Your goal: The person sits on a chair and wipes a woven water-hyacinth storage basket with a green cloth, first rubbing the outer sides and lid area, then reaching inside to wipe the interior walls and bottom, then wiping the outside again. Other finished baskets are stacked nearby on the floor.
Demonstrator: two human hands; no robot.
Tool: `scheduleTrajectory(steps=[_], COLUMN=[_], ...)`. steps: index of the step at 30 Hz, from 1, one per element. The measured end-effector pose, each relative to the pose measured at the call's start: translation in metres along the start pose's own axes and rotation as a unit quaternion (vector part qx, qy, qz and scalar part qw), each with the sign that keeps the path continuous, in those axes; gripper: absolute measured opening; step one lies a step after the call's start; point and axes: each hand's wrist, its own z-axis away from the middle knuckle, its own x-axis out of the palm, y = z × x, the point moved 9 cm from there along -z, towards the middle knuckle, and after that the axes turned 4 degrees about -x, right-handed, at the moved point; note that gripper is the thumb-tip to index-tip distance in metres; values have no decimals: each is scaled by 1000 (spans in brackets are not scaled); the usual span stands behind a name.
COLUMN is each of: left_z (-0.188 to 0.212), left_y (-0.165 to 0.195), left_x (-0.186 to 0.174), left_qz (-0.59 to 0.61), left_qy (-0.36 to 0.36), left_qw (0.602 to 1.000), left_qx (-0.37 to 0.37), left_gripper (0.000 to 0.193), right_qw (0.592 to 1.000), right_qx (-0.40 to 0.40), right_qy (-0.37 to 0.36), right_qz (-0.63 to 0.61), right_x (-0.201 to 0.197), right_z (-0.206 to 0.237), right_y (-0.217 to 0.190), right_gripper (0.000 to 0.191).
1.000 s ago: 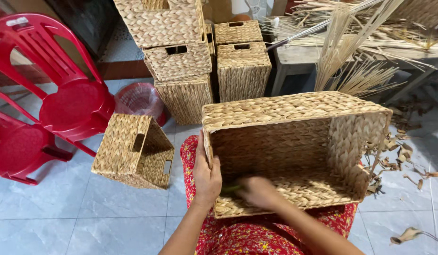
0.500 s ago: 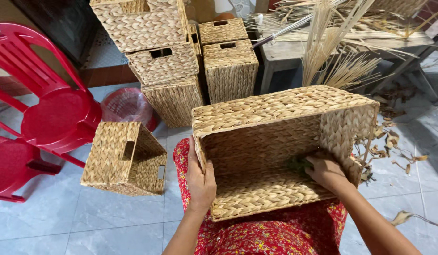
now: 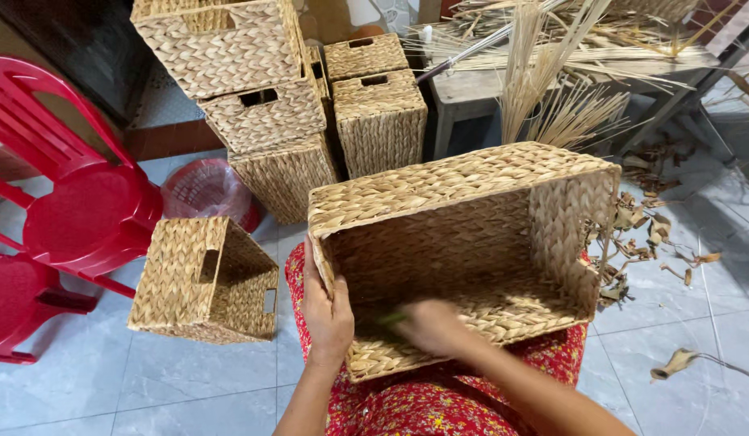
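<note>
Big rectangular woven basket (image 3: pixel 463 250) lies on its side across your lap, open mouth facing you, resting on the red floral fabric (image 3: pixel 439 396) over your legs. Behind it, a stack of similar woven baskets (image 3: pixel 269 105) leans against the wall, 2 narrower ones (image 3: pixel 378 113) beside them. 2 red plastic chairs (image 3: pixel 76 210) sit at far left, a red mesh bowl-shaped basket (image 3: pixel 201 190) on the floor between chairs and stack. A smaller woven basket (image 3: pixel 205 278) with a handle slot lies tipped on the tiles just left of your lap. Dry reed bundles (image 3: pixel 560 89) are piled on a bench at top right, dry leaf scraps (image 3: pixel 649 234) on the floor to the right. Your left hand (image 3: pixel 326 311) clamps the big basket's left rim, fingers wrapped over the edge. Your right hand (image 3: pixel 435 327) is inside the basket on the lower wall, motion-blurred, something green at its fingertips; can't tell whether it's gripping.
</note>
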Motion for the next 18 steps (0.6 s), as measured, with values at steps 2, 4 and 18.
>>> scheduleTrajectory(steps=[2, 4, 18], left_z=[0, 1, 5], left_y=[0, 3, 4], left_x=[-2, -4, 6], left_qz=[-11, -30, 23], left_qy=[4, 9, -16], left_qw=[1000, 999, 999], left_qx=[1, 19, -20], left_gripper=[71, 69, 71], right_qw=[986, 991, 940], right_qx=[-147, -127, 176], right_qy=[76, 44, 146], right_qz=[10, 18, 255], right_x=[-1, 6, -101], right_z=[-4, -7, 92], right_y=[-57, -62, 183], right_gripper=[27, 31, 44])
